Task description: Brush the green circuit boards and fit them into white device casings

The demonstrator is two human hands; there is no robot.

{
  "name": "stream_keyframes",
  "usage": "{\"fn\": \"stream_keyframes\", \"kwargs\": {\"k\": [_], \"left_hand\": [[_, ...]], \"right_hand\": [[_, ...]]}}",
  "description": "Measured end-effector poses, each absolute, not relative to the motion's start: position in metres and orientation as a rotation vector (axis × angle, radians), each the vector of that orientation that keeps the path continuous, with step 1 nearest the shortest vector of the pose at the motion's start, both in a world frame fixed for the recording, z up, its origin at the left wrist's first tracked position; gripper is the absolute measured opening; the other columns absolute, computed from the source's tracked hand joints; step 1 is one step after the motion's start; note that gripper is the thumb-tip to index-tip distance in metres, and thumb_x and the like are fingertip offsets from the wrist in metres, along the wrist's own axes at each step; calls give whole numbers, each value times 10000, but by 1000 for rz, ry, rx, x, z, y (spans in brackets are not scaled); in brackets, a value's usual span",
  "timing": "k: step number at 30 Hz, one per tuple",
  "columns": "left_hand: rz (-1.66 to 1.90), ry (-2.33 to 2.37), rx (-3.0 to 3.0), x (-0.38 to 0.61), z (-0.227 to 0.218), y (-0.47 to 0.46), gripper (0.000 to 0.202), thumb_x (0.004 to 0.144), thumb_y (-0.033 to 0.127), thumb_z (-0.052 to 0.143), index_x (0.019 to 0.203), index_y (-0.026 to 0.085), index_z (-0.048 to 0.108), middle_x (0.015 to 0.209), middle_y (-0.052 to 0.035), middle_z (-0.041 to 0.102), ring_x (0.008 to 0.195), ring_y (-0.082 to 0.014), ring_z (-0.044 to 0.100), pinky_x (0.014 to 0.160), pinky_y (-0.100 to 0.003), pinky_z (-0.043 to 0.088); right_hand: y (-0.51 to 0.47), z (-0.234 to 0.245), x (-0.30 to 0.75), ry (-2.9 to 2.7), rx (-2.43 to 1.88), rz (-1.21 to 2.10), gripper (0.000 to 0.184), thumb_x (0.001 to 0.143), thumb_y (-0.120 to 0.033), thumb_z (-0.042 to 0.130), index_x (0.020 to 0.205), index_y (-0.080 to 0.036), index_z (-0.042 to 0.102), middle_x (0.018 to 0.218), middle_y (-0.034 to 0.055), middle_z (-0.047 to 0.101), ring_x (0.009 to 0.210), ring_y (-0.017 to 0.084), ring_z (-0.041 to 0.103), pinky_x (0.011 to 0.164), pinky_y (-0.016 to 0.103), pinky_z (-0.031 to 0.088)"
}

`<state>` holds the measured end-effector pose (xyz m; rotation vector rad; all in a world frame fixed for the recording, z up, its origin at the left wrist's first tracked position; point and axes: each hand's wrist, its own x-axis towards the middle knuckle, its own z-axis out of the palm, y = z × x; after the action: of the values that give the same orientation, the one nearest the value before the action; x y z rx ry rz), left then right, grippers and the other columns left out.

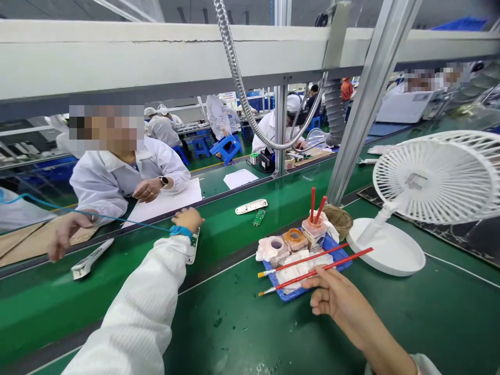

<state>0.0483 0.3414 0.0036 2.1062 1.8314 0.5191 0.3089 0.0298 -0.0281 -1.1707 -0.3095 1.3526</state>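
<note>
My right hand (338, 299) is at the near side of a small blue tray (291, 296), its thumb and fingers closed on the handle of a red paintbrush (344, 262). A second red paintbrush (300, 260) lies across the tray, roughly parallel to it. My left hand (188, 219), with a blue strap at the wrist, reaches over the green belt. Part of a circuit board in a white shell (194, 249) shows beside that wrist. The left fingers are mostly hidden, and I cannot make out whether they touch anything.
The tray carries stained pots (296, 239) and a bottle (313, 232) with red sticks. A white fan (386, 250) stands at right. On the belt lie a white shell (252, 207), a green board (259, 217) and a white handheld housing (91, 260). A co-worker (125, 172) sits across.
</note>
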Motion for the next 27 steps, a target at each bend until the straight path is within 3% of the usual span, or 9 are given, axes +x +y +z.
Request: {"fn": "stream_keyframes", "kwargs": {"k": [4, 8, 13, 21, 27], "left_hand": [[445, 1638, 2274, 126, -12, 361, 377, 859, 303, 539, 1212, 175, 500, 1265, -101, 498, 1087, -243, 523, 891, -475, 447], [371, 1435, 2276, 186, -33, 368, 355, 862, 309, 534, 1187, 167, 515, 1215, -97, 532, 1033, -225, 553, 854, -447, 474], [338, 1392, 2044, 183, -35, 371, 312, 860, 315, 537, 1132, 163, 550, 1156, -81, 564, 986, -214, 573, 820, -408, 492], [764, 1264, 1449, 100, -23, 285, 288, 870, 313, 522, 1096, 136, 544, 1024, -72, 608, 847, -166, 609, 739, -361, 519], [1121, 1058, 1041, 36, -18, 176, 232, 736, 267, 677, 921, 168, 578, 894, -51, 652, 854, -163, 637, 899, -324, 481]], "right_hand": [[22, -49, 298, -716, -1133, 1062, 284, 830, -444, 562, 771, -166, 556, 663, 41, 658, 513, 159, 614, 512, 296, 510], [16, -68, 295, -1018, -1096, 856, 229, 915, -347, 440, 849, -186, 589, 716, 43, 667, 563, 160, 630, 580, 300, 504], [17, -73, 299, -939, -957, 797, 223, 940, -327, 362, 938, -227, 561, 772, 40, 691, 588, 182, 641, 590, 342, 516], [18, -58, 305, -732, -933, 852, 140, 850, -356, 558, 845, -222, 600, 732, 36, 686, 564, 173, 621, 572, 331, 497], [22, -44, 295, -655, -832, 844, 140, 783, -349, 639, 791, -217, 591, 656, 2, 665, 479, 146, 587, 461, 282, 466]]}}
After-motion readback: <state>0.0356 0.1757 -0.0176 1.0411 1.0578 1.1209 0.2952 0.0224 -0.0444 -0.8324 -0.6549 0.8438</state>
